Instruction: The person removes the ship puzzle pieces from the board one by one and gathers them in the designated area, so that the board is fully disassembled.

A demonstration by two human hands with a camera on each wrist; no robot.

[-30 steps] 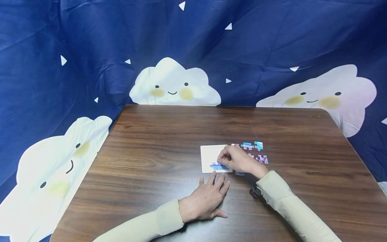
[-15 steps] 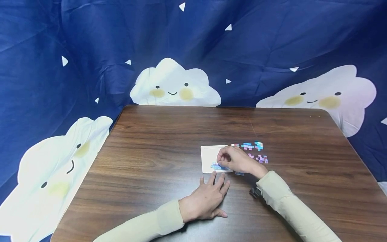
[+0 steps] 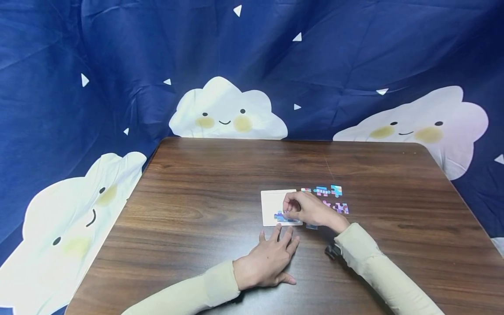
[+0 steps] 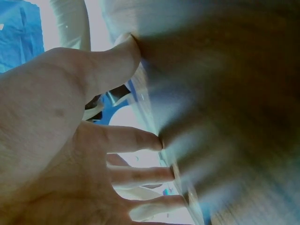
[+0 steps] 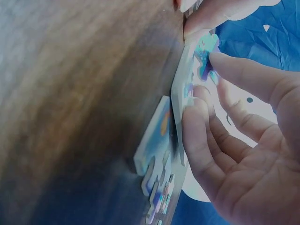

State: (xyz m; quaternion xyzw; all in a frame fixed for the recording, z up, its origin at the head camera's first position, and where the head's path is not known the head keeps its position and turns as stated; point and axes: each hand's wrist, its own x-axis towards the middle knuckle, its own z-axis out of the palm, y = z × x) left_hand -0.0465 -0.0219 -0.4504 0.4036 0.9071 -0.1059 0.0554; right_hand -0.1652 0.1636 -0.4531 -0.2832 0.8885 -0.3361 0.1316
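A white puzzle tray [image 3: 271, 199] lies on the table, with blue and purple jigsaw pieces [image 3: 280, 217] along its near side. Over the tray's right part, my right hand [image 3: 311, 209] bends its fingers down. In the right wrist view, its thumb and a finger pinch a blue-purple jigsaw piece [image 5: 205, 69], while other fingertips rest at the tray. My left hand [image 3: 267, 260] is spread out palm down, fingertips touching the tabletop by the tray's near edge. The right hand hides part of the tray and some pieces.
Several loose jigsaw pieces [image 3: 322, 190] lie right of the tray, and one blue piece [image 3: 312, 226] sits near its lower right corner. Brown wooden table [image 3: 197, 183] extends around them. A blue cloth with clouds [image 3: 315, 57] hangs behind the table.
The right hand's fingers shift slightly over the near part of the tray. My left hand and the loose pieces stay where they were.
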